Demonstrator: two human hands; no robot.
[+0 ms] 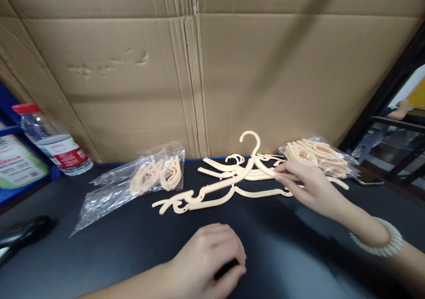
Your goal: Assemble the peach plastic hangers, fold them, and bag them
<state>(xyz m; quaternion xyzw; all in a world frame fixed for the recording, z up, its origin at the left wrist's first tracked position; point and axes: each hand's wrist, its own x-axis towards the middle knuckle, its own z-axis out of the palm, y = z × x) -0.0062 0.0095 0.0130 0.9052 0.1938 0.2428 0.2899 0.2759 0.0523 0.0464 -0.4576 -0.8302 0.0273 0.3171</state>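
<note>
My right hand (307,186) pinches a cream plastic clothes hanger (226,183) by its right arm. This hanger is tilted, with its hook pointing up and its left arm sloping down to the left. Behind and under it more cream hangers (219,174) lie on the table, overlapping one another, so parts of them are hidden. My left hand (212,259) is in front of the hangers, its fingers loosely curled in toward the thumb. It is apart from the hangers, and nothing shows in it.
A clear plastic bag (109,197) with folded cream hanger parts lies left; another filled bag (318,157) lies right, beside a phone (368,177). A red-capped bottle (59,139) and a black object (26,232) are at left. Cardboard (133,69) stands behind the dark table (133,254).
</note>
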